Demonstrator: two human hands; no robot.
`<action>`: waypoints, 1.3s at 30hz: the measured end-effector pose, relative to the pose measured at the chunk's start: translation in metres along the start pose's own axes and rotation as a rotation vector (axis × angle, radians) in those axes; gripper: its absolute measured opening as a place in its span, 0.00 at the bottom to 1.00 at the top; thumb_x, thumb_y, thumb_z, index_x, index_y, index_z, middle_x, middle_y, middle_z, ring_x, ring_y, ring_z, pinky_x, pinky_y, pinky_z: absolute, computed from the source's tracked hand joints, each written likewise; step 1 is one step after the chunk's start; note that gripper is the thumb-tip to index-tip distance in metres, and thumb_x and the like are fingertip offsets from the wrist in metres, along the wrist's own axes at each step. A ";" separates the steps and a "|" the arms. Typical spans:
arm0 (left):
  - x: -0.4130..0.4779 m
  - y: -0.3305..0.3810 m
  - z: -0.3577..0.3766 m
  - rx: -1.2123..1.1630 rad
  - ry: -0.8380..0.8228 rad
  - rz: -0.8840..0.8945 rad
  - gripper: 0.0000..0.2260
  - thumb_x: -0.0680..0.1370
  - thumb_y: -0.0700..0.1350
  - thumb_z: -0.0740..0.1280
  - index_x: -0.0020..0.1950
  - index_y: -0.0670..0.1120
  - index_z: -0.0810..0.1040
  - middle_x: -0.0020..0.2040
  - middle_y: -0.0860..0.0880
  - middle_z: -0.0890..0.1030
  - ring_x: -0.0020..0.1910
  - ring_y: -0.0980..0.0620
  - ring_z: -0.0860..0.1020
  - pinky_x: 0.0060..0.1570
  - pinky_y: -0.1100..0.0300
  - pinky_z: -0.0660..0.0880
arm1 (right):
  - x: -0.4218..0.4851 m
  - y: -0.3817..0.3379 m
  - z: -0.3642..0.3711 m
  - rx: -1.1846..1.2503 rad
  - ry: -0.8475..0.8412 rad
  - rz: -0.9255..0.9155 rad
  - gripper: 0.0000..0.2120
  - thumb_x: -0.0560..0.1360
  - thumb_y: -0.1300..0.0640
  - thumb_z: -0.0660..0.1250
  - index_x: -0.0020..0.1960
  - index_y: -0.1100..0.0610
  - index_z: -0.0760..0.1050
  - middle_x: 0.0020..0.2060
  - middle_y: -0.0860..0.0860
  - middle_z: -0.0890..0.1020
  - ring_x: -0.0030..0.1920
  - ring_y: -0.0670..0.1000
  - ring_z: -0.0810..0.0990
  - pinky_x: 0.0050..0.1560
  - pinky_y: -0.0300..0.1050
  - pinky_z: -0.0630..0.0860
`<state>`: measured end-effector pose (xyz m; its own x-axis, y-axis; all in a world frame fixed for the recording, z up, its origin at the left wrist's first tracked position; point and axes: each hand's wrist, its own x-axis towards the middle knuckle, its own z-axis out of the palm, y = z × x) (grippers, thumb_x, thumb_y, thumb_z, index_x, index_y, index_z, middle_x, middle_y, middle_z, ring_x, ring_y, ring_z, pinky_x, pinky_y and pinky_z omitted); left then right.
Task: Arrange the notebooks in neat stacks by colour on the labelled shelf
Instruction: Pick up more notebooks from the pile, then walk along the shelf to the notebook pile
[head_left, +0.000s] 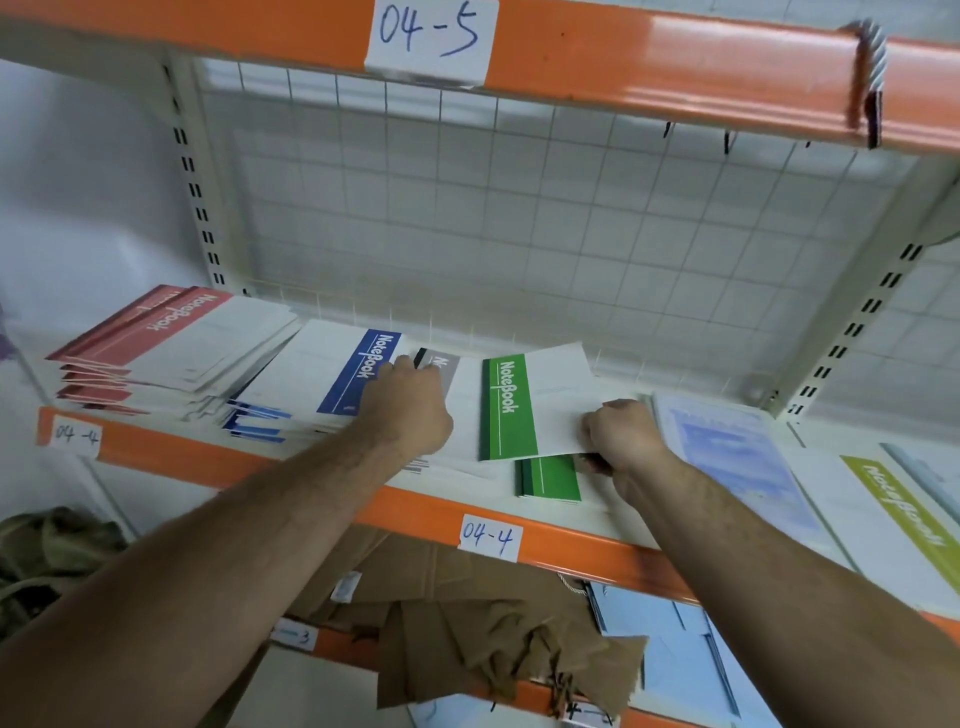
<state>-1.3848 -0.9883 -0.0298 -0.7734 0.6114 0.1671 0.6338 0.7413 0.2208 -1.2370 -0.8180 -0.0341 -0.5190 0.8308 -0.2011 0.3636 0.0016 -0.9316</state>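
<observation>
Right hand pinches the green notebook, band leftward, long axis sideways; left hand grips grey notebook.

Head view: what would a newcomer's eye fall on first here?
The bright green notebook in mid-shelf, held above a green stack by the right hand. Beside it, the left hand grips a grey notebook; a blue stack and a red stack lie further left, above the orange beam labelled 04-4.
</observation>
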 end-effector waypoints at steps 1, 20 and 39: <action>0.000 0.004 0.003 -0.022 0.008 0.018 0.16 0.75 0.41 0.64 0.63 0.42 0.75 0.59 0.42 0.74 0.57 0.44 0.72 0.51 0.51 0.74 | -0.001 0.001 -0.004 0.011 0.006 0.004 0.09 0.74 0.71 0.54 0.43 0.62 0.72 0.37 0.58 0.76 0.30 0.57 0.75 0.28 0.45 0.71; -0.026 0.061 0.009 -0.116 0.024 -0.036 0.18 0.77 0.46 0.64 0.67 0.47 0.76 0.65 0.44 0.74 0.61 0.45 0.74 0.57 0.50 0.76 | -0.009 0.011 -0.067 -0.897 0.038 -0.267 0.03 0.73 0.62 0.63 0.44 0.56 0.69 0.36 0.49 0.71 0.42 0.55 0.74 0.39 0.42 0.71; -0.049 0.078 0.004 -0.072 0.097 0.023 0.17 0.79 0.50 0.65 0.67 0.47 0.76 0.62 0.47 0.78 0.61 0.47 0.74 0.58 0.52 0.73 | -0.029 0.016 -0.065 -1.061 0.001 -0.354 0.14 0.75 0.56 0.64 0.60 0.57 0.75 0.59 0.55 0.75 0.55 0.57 0.79 0.44 0.43 0.70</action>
<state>-1.2969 -0.9595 -0.0244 -0.7587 0.5956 0.2640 0.6512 0.7037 0.2842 -1.1659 -0.8059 -0.0236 -0.7238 0.6895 0.0251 0.6712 0.7121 -0.2057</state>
